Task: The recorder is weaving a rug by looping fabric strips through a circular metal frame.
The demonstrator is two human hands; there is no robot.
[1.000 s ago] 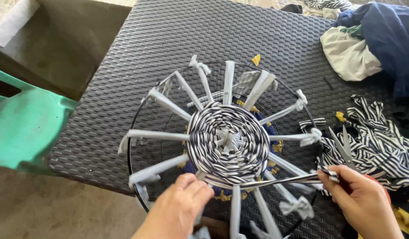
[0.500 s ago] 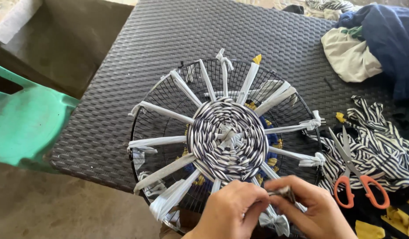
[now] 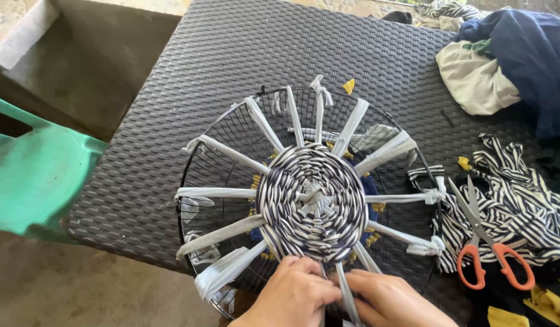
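A round black wire frame (image 3: 201,151) lies on the dark woven table (image 3: 243,54), with white fabric strips (image 3: 225,152) tied across it like spokes. A striped navy-and-white woven disc (image 3: 313,200) fills its centre. At the near rim my left hand (image 3: 292,293) and my right hand (image 3: 392,300) sit close together, fingers pinching the striped strip where it meets the disc's bottom edge, on either side of a white spoke. Orange-handled scissors (image 3: 489,245) lie to the right on a heap of striped fabric strips (image 3: 522,200).
Blue and cream cloths (image 3: 510,60) are piled at the table's far right corner. A green plastic chair (image 3: 38,175) stands left of the table. Yellow fabric scraps (image 3: 504,316) lie near the front right edge.
My right hand has left the scissors, which now rest on the striped heap, and has joined the left hand at the disc's near edge. The frame has turned a little.
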